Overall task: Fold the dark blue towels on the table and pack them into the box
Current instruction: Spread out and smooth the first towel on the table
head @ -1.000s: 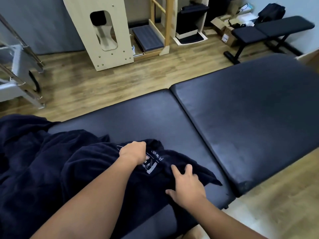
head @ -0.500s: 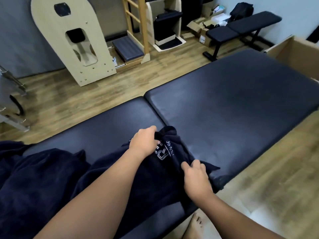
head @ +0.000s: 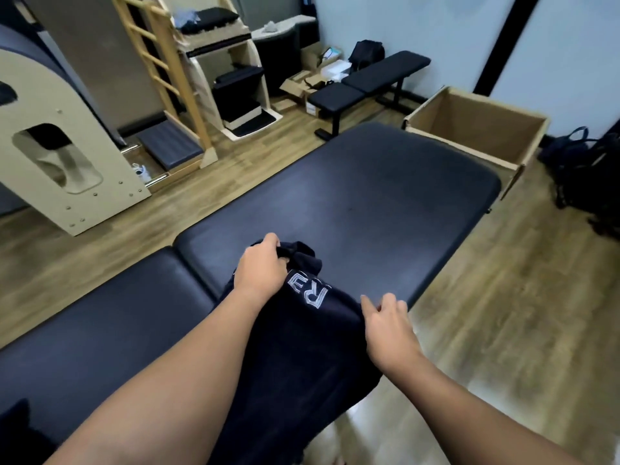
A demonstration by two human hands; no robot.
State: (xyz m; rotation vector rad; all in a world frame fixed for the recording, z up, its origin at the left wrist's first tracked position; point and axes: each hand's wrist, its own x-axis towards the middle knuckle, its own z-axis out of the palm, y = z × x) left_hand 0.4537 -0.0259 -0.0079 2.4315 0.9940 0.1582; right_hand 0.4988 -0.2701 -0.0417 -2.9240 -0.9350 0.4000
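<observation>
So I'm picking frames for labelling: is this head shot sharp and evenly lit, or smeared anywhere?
Head view: mild motion blur, worst at the right hand and the wood floor near it; wide-angle bending curves the black padded table and the wall lines; soft glare on that floor; the white letters on the dark blue towel stay readable.

We have dragged the dark blue towel (head: 302, 333) rightward along the table (head: 369, 203), past the seam onto its right section, and its bulk now hangs off the near edge. Our left hand (head: 263, 268) has bunched the top corner tighter. Our right hand (head: 385, 325) has slid to the towel's right edge, index finger now extended. The box (head: 476, 142) has come fully into view beyond the table's far right corner.
</observation>
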